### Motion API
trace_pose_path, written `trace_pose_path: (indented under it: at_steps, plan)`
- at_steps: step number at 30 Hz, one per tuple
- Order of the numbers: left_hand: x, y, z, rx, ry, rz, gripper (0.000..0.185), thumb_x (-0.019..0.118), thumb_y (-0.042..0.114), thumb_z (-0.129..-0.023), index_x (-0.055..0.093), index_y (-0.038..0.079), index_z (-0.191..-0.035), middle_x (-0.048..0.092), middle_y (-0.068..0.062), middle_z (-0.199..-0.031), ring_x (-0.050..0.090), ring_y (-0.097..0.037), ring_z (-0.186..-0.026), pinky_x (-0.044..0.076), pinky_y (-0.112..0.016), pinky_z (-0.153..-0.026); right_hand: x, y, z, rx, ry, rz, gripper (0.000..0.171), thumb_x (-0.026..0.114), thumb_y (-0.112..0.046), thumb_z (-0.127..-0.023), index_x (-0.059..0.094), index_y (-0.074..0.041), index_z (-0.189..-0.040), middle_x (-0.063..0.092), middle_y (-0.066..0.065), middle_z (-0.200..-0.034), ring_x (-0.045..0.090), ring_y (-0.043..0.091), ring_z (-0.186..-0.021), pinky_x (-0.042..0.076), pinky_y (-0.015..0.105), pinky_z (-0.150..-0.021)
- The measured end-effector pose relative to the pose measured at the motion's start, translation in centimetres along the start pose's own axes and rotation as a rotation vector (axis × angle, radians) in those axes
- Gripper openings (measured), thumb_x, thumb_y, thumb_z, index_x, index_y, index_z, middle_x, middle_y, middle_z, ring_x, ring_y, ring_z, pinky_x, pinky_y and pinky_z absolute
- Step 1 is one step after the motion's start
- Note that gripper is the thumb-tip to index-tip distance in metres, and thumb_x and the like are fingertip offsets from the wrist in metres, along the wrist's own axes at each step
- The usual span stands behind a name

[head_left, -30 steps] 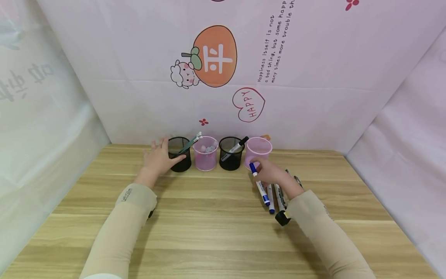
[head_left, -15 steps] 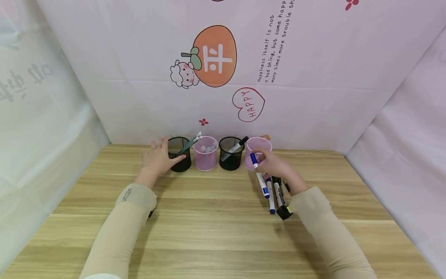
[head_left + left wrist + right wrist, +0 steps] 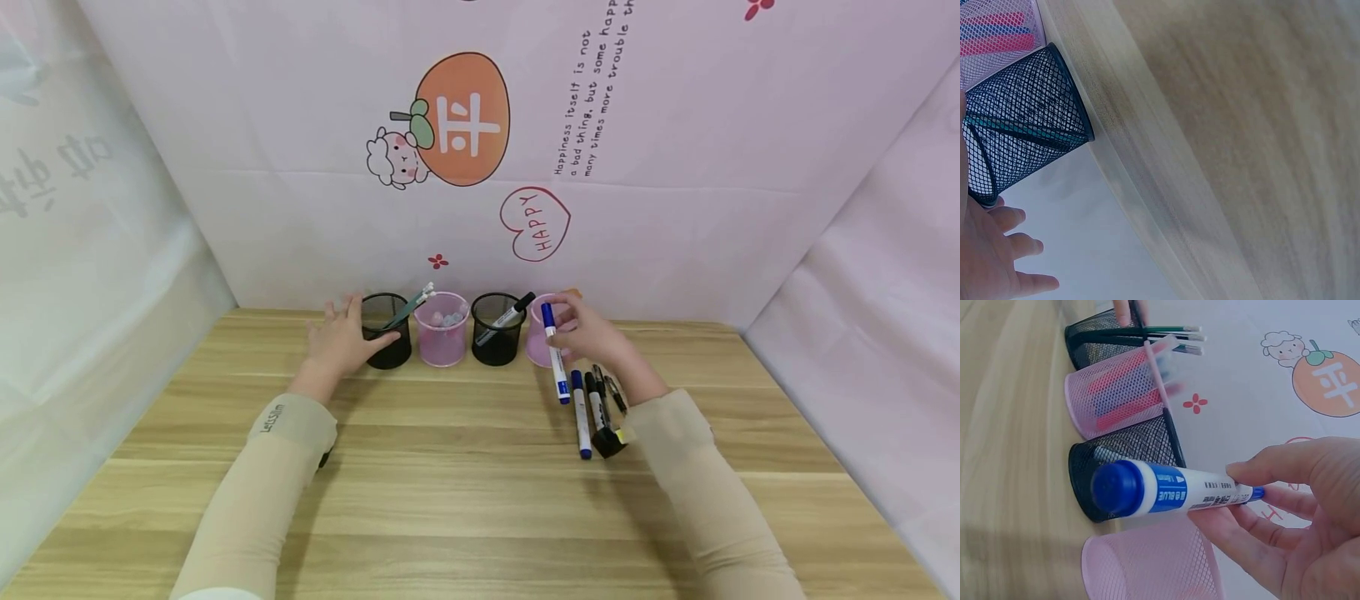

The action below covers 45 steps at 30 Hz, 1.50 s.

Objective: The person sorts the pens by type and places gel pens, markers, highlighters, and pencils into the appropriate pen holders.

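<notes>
My right hand (image 3: 596, 340) pinches a blue-and-white whiteboard marker (image 3: 557, 362) between thumb and fingers, in front of the rightmost pink mesh pen cup (image 3: 536, 348). In the right wrist view the marker (image 3: 1207, 489) tilts, one blue end towards the camera. My left hand (image 3: 339, 340) touches the leftmost black mesh pen cup (image 3: 390, 354), thumb at its front and the other fingers spread. Pencils (image 3: 411, 307) lean in that cup. Between them stand a pink cup (image 3: 442, 350) with pink and blue pens inside, and a black cup (image 3: 497, 350) holding a black-capped marker (image 3: 517, 308).
Right of the cups lie another blue-capped marker (image 3: 581, 417), a black-capped marker (image 3: 596, 404), a few dark pens (image 3: 616, 393) and a small black block (image 3: 607, 442). A printed white backdrop (image 3: 300, 225) rises directly behind the cups at the table's (image 3: 450, 483) far edge.
My right hand has lifted the marker up and away from me, towards the rightmost pink cup, uncovering more of the loose pens. The left hand has stayed at the black cup.
</notes>
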<state>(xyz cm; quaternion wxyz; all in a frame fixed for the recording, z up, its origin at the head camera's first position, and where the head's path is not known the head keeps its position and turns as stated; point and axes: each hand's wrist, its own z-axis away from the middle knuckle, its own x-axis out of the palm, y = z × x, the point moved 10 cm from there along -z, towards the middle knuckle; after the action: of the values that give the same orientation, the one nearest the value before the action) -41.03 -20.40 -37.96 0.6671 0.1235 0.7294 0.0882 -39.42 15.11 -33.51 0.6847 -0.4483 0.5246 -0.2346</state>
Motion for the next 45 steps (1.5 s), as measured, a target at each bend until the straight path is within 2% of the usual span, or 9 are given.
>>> trace_pose_path:
  at_steps: [7,14,19,23,27,29,36,45]
  plan:
    - [-0.1,0.0,0.0,0.001,0.002,0.006,0.106,0.057,0.069,-0.094,0.014,0.000,-0.163,0.019,-0.026,-0.166,0.010,-0.054,-0.150,0.013,-0.080,-0.110,-0.6,-0.6,-0.6,-0.042,0.080,-0.025,0.076,0.065,0.004,-0.092,0.028,-0.002,-0.159,0.047,0.029,-0.130,0.056,0.035,-0.106,0.061,0.037,-0.077]
    - [-0.1,0.0,0.1,0.001,-0.003,0.010,0.108,0.054,0.073,-0.093,0.014,0.001,-0.163,0.018,-0.026,-0.166,0.010,-0.054,-0.150,0.013,-0.080,-0.110,-1.5,-1.0,-1.0,-0.046,0.210,-0.179,0.076,0.064,0.002,-0.094,0.028,-0.007,-0.159,0.046,0.028,-0.132,0.058,0.034,-0.104,0.061,0.045,-0.083]
    - [-0.1,0.0,0.0,0.001,-0.003,0.013,0.108,0.055,0.072,-0.093,0.013,0.001,-0.163,0.018,-0.026,-0.166,0.010,-0.055,-0.150,0.013,-0.080,-0.110,-2.2,-1.2,-1.2,-0.081,0.311,-0.261,0.076,0.065,0.003,-0.094,0.026,-0.006,-0.158,0.046,0.025,-0.130,0.059,0.032,-0.107,0.059,0.049,-0.088]
    - [0.0,0.0,0.0,0.001,-0.001,0.011,0.108,0.055,0.072,-0.093,0.014,0.001,-0.163,0.018,-0.026,-0.166,0.010,-0.054,-0.150,0.013,-0.080,-0.109,-2.8,-1.1,-1.1,-0.113,0.421,-0.330,0.076,0.066,0.004,-0.094,0.026,-0.008,-0.157,0.047,0.018,-0.125,0.058,0.024,-0.107,0.061,0.040,-0.085]
    - [0.0,0.0,-0.1,0.000,-0.003,0.011,0.109,0.055,0.073,-0.093,0.013,0.001,-0.163,0.018,-0.026,-0.166,0.009,-0.054,-0.150,0.014,-0.080,-0.109,-3.1,-1.1,-1.0,-0.157,0.525,-0.391,0.074,0.068,0.006,-0.093,0.028,-0.007,-0.154,0.049,0.011,-0.119,0.060,0.017,-0.097,0.060,0.026,-0.077]
    - [0.0,-0.1,-0.1,0.000,-0.004,0.011,0.108,0.055,0.073,-0.093,0.013,0.002,-0.163,0.018,-0.025,-0.167,0.009,-0.054,-0.150,0.013,-0.080,-0.109,-3.2,-1.1,-0.9,-0.183,0.567,-0.415,0.074,0.069,0.007,-0.092,0.028,-0.006,-0.153,0.049,0.009,-0.117,0.060,0.015,-0.091,0.059,0.023,-0.075]
    - [0.1,-0.1,-0.2,0.004,0.003,0.008,0.107,0.056,0.071,-0.093,0.014,0.002,-0.163,0.018,-0.025,-0.166,0.009,-0.054,-0.150,0.013,-0.080,-0.109,-3.4,-0.5,-1.0,-0.237,0.676,-0.496,0.072,0.071,0.004,-0.093,0.028,-0.008,-0.150,0.048,0.007,-0.117,0.062,0.013,-0.086,0.062,0.030,-0.076]
    - [0.1,-0.1,-0.2,0.003,-0.002,0.012,0.107,0.055,0.072,-0.093,0.013,0.002,-0.164,0.018,-0.025,-0.167,0.009,-0.054,-0.150,0.013,-0.081,-0.109,-2.8,-0.4,-1.1,-0.329,0.760,-0.498,0.064,0.070,0.009,-0.092,0.030,-0.005,-0.141,0.048,0.008,-0.112,0.064,0.014,-0.084,0.061,0.028,-0.076]
